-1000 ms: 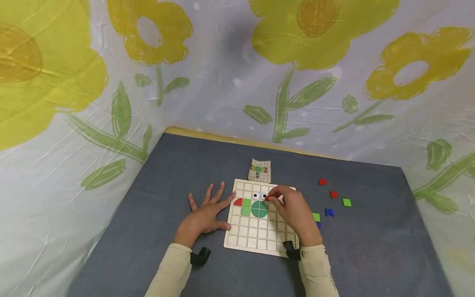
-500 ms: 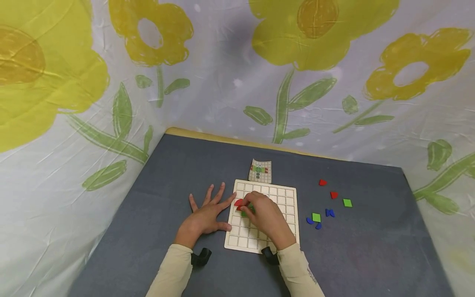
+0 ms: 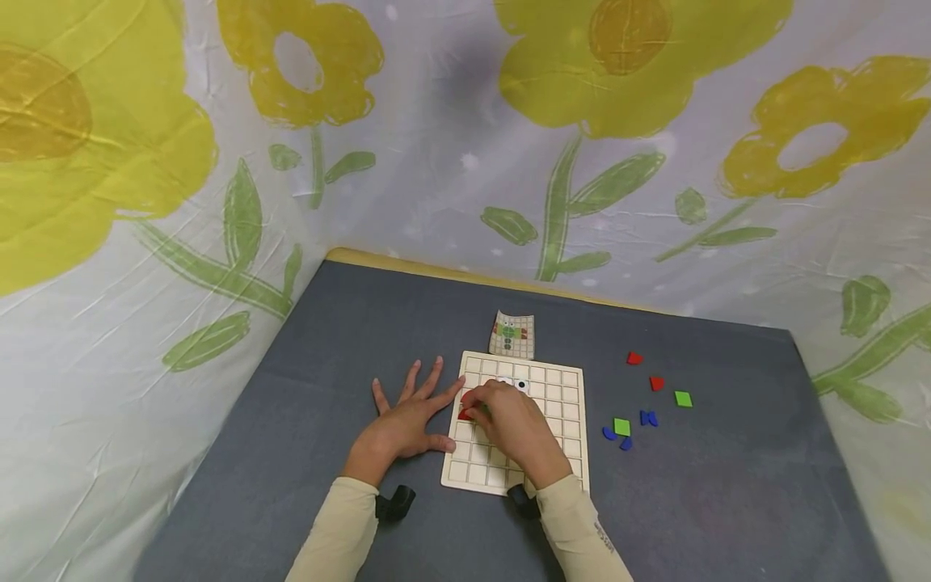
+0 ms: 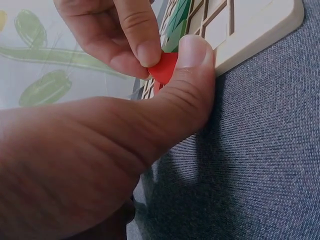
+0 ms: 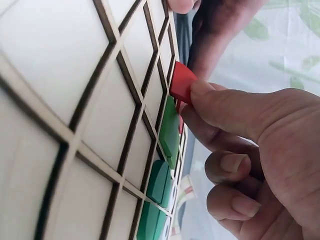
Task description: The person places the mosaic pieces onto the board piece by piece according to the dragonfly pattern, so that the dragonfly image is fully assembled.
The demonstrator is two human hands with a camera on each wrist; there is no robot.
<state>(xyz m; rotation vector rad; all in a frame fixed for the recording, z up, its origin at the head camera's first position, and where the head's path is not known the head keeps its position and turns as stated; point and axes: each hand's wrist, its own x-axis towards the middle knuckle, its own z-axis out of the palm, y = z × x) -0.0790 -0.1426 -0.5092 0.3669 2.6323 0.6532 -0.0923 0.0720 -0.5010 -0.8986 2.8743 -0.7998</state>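
My right hand (image 3: 516, 424) pinches a red rounded tile (image 5: 182, 82) between thumb and finger, at the left column of a wooden grid board (image 3: 473, 470). The tile stands tilted over a cell, just below another red piece (image 3: 468, 396). Beside it in the right wrist view lie light green tiles (image 5: 170, 130) and dark green curved pieces (image 5: 155, 180). An eye tile (image 3: 521, 385) shows past my right knuckles; much of the pattern is hidden under that hand. My left hand (image 3: 400, 424) lies spread at the board's left edge, its thumb and index fingertip touching the rim.
A patterned card (image 3: 520, 322) stands behind the board. To the right lie loose red tiles (image 3: 657, 383), green squares (image 3: 683, 399) and several blue pieces (image 3: 649, 418) on the dark grey table (image 3: 727, 485). A flower-printed cloth (image 3: 436, 162) surrounds the table's back and sides.
My right hand has carried the red tile leftward from near the eye tiles to the board's left column, then slightly down. The left hand stays in place.
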